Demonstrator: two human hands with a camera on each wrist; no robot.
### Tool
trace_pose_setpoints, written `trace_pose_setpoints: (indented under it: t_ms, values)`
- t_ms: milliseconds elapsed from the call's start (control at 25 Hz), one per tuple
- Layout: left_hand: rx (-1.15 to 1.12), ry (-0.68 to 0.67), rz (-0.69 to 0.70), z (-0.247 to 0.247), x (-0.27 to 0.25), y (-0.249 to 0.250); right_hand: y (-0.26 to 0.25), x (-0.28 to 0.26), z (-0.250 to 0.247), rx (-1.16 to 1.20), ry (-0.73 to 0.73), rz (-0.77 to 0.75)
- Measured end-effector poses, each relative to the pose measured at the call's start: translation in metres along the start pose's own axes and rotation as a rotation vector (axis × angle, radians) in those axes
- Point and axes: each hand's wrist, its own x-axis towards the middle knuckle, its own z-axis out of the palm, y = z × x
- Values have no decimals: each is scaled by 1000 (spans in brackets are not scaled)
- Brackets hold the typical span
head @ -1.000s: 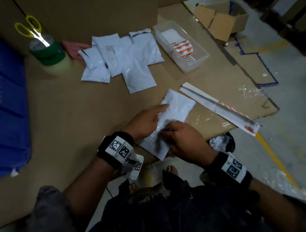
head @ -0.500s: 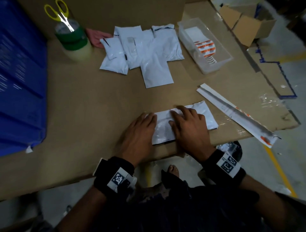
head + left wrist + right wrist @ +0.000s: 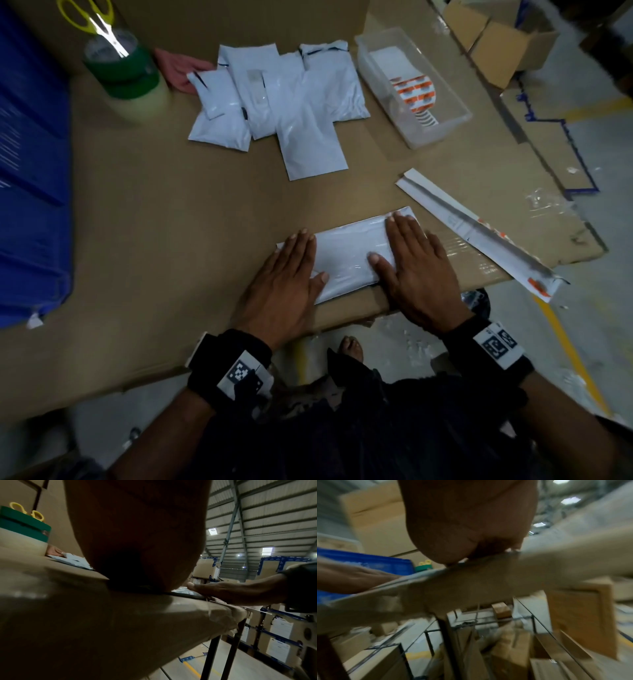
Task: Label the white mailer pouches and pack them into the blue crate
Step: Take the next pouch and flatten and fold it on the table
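A white mailer pouch (image 3: 349,253) lies flat near the front edge of the cardboard-covered table (image 3: 164,219). My left hand (image 3: 287,274) presses its left end with straight fingers. Flat on the pouch's right end rests my right hand (image 3: 414,263). Several more white pouches (image 3: 281,102) lie in a pile at the back of the table. The blue crate (image 3: 30,171) stands at the far left. In the left wrist view my palm (image 3: 137,534) fills the frame and my right hand (image 3: 231,592) shows beside it on the pouch.
A clear plastic tray (image 3: 442,123) with orange-striped labels stands at the back right. A long label backing strip (image 3: 479,233) lies right of the pouch. Green tape rolls (image 3: 126,82) with yellow scissors (image 3: 92,17) stand back left. Another person's hand (image 3: 178,68) rests behind the pile.
The pouch has been turned to lie lengthwise along the table edge. Both hands have spread apart over it and now lie flat on its two ends.
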Motion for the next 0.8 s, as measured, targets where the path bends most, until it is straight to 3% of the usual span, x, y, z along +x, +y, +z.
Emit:
trace_pose_setpoints:
  t_ms: [80,240,440,520,680,800]
  values:
    - [-6,-5,14,1,3,-2,-16,3,-6,-18,45,-2]
    - [14,17,-8,7,3,-5,-53,-1,3,-36,37,-248]
    - [-12,18,-15,5,1,-4,-9,-4,4,-23,13,-96]
    - [-74,12,4,3,2,-6,-13,-3,-1,-64,42,-79]
    - [-117,-34,52,0,3,-20,-55,-5,-2,-46,63,-204]
    - [-23,-36,44,1,0,-22,-40,-13,6,2,18,-182]
